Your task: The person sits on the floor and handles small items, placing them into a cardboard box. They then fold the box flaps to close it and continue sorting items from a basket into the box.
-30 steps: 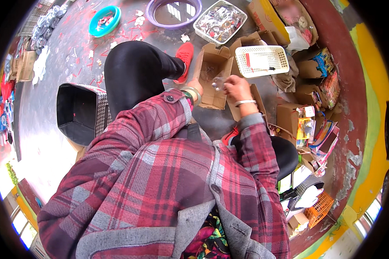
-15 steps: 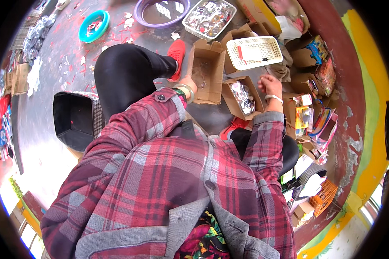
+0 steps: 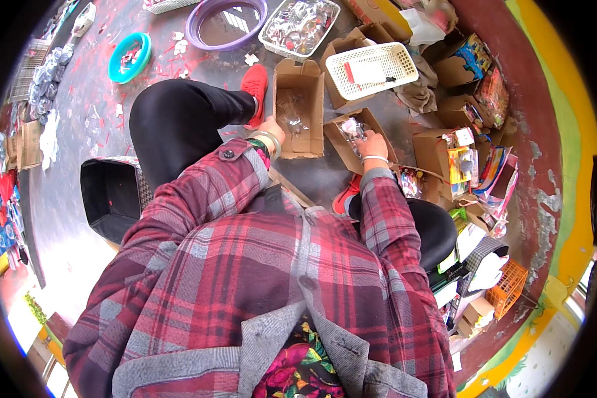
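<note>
My left hand (image 3: 272,130) is closed at the near left edge of an open cardboard box (image 3: 308,89), its fingertips partly hidden against the box wall. A few clear plastic packets (image 3: 292,119) lie in the bottom of that box. To its right, a smaller cardboard box (image 3: 336,147) sits tilted, with shiny small packets (image 3: 352,129) inside. Over this smaller box my right hand (image 3: 373,144) reaches down, its fingers bent among the packets. What its fingertips grip is too small and too covered to name.
A cream plastic basket (image 3: 404,65) rests on boxes beyond my right hand. Farther off stand a clear tub of packets (image 3: 267,41), a purple basin of water (image 3: 196,42) and a teal basin (image 3: 117,77). Open boxes of goods (image 3: 433,151) line the right; a black bin (image 3: 103,199) is left.
My right hand has moved left and down from beside the smaller box into its packets. My left hand stays at the larger box. The whole view has shifted slightly.
</note>
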Tool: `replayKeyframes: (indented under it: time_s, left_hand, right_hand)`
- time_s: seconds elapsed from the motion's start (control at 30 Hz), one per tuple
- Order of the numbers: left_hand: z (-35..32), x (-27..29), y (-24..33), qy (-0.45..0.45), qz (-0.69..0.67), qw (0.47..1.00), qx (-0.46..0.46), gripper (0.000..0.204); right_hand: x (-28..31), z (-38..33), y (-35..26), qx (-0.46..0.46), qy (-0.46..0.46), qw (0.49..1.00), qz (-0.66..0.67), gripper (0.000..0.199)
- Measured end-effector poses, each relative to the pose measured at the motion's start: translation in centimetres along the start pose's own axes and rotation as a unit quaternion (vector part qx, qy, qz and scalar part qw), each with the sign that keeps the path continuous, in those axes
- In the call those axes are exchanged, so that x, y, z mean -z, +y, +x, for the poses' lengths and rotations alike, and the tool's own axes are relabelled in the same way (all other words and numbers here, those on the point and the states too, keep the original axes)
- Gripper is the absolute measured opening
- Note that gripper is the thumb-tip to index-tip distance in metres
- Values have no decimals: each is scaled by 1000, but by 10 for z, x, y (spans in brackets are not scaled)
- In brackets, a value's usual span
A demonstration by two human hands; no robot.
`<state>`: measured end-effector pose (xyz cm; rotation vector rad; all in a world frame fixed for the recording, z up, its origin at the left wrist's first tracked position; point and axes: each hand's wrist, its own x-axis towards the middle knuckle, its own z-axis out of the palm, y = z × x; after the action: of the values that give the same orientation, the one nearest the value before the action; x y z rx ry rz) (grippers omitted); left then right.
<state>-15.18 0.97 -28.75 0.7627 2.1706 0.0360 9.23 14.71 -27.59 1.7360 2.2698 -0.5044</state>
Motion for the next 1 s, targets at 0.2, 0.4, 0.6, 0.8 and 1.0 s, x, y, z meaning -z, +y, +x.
replayKeyframes:
  time_s: [0.2, 0.4, 0.6, 0.8, 1.0]
  left_hand:
    - [-11, 9, 3, 0, -45, 998, 36, 33]
    - [23, -22, -13, -21, 29, 999, 17, 33]
    - [23, -18, -13, -99, 513, 829, -199, 48]
    - [-18, 21, 14, -139, 636, 718, -247, 34]
    - [-23, 24, 13, -162, 612, 741, -225, 31]
  right_hand:
    - [-1, -12, -24, 7, 17, 991, -130, 36]
    - [2, -12, -27, 66, 35, 986, -147, 39]
    - [-2, -6, -23, 67, 9, 991, -115, 42]
    - [-2, -10, -21, 48, 17, 993, -110, 35]
    - [-16, 2, -10, 52, 46, 995, -75, 23]
